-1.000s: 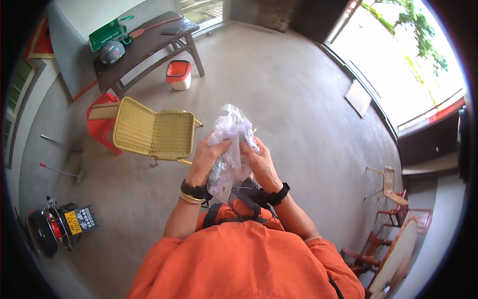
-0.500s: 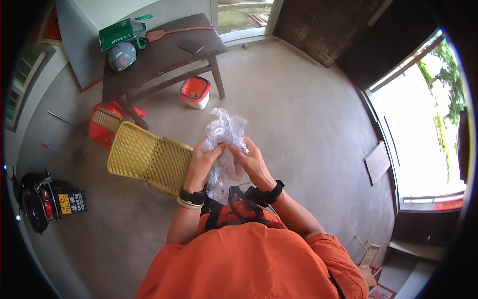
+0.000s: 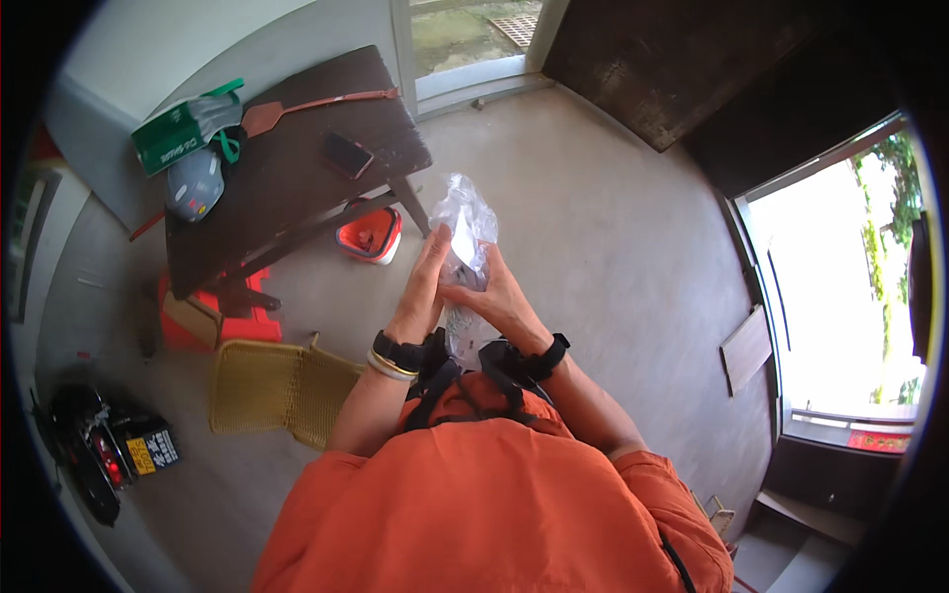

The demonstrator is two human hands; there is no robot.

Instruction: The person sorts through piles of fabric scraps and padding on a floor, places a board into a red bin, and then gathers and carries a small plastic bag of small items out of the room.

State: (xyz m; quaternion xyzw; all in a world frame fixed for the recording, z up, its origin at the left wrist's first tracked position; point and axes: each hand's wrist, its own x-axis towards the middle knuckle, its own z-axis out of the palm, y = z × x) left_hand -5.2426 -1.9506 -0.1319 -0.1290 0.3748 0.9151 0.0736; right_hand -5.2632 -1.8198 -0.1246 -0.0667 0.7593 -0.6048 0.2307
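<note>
1. Our bare left hand (image 3: 422, 287) has moved toward the far end of the clear, crinkly plastic bag (image 3: 465, 215).
2. It and our bare right hand (image 3: 506, 299) squeeze both sides, probably to stop slipping.
3. We hold it right of the dark brown wooden table (image 3: 297, 188).

And we're looking at a plain orange short-sleeved shirt (image 3: 494, 504), black bands (image 3: 399, 352) round both wrists, a pale bangle (image 3: 391, 367) beside the left one, black straps (image 3: 427, 403) across the front.

Crinkled, glossy plastic bag (image 3: 467, 210), matt orange cloth shirt (image 3: 484, 494), dark table (image 3: 282, 183) apparently of wood, smooth floor (image 3: 603, 257)
</note>
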